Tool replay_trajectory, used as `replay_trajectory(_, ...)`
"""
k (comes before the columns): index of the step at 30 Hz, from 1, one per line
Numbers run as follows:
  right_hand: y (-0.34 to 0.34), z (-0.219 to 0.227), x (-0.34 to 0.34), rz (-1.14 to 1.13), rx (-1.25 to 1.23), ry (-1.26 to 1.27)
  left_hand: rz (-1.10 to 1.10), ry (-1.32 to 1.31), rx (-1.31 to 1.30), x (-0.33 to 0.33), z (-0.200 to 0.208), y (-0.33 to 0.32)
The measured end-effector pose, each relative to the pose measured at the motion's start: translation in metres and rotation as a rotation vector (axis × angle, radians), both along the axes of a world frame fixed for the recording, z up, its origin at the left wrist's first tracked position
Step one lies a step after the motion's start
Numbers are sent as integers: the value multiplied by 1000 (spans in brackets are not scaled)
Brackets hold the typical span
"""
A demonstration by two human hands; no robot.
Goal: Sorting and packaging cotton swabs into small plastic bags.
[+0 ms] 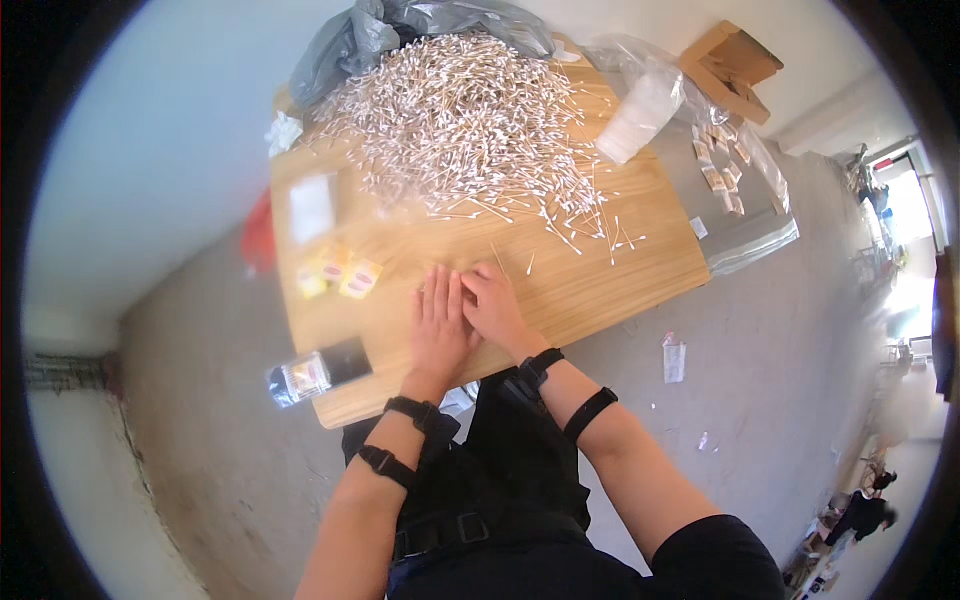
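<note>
Left hand point(440, 325) flat, right hand point(492, 308) curled beside it; whether gripping, cannot tell. Apparently handling step near cotton swabs point(460, 120); next pick likely calls for light fingertips.

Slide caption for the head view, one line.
Left hand and right hand side by side at a wooden table, before a heap of cotton swabs.

Black short sleeve point(722, 556), buckled black belt point(432, 539), paired black forearm straps point(590, 412)

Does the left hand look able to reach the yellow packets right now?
Likely yes: the left hand is just right of the yellow packets, with bare table between; the right hand is on the far side.
</note>
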State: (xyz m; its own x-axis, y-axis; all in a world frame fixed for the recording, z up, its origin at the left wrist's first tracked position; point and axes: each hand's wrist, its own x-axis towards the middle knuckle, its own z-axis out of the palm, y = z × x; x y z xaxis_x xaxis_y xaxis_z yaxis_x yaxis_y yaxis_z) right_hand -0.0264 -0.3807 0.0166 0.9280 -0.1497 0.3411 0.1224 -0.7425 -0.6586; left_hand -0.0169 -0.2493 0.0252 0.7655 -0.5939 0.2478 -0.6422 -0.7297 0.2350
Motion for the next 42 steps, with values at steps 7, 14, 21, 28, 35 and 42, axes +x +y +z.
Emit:
replay_trajectory(7,-52,1,-1,-251,249,42,34,88,59,-8,-3,-1)
replay_trajectory(14,-95,9,-11,-408,-1,7,86,144,28,-16,6,-1)
replay_trajectory(21,-134,-1,36,-571,-92,-47,36,90,8,-10,4,-5)
replay_trajectory(28,-76,9,81,-339,-183,-72,40,125,37,-9,3,-2)
replay_trajectory(35,-28,7,40,-70,-37,73,43,98,15,-10,3,-1)
replay_trajectory(42,-26,13,-6,35,220,47,69,90,32,-9,2,-2)
